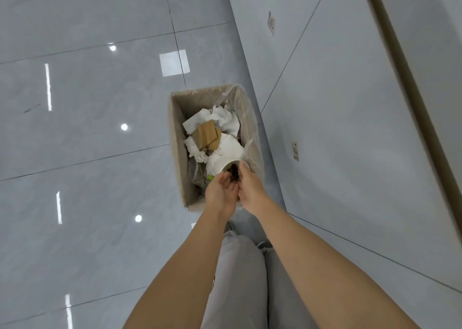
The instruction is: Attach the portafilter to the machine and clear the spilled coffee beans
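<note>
A small heap of dark coffee beans (234,173) lies at the fingertips of my cupped left hand (221,192), palm up, over the near end of a beige waste bin (176,138) lined with a clear bag. My right hand (251,187) is pressed edge-on against the left hand's side, fingers together beside the beans. A white paper cup (226,157) lies in the bin right under the beans. The portafilter and the machine are out of view.
The bin holds crumpled white tissue (222,118) and a brown cardboard piece (206,134). It stands on glossy grey floor tiles (87,128) beside a white cabinet front (350,128) on the right. My grey-trousered leg (237,278) is below.
</note>
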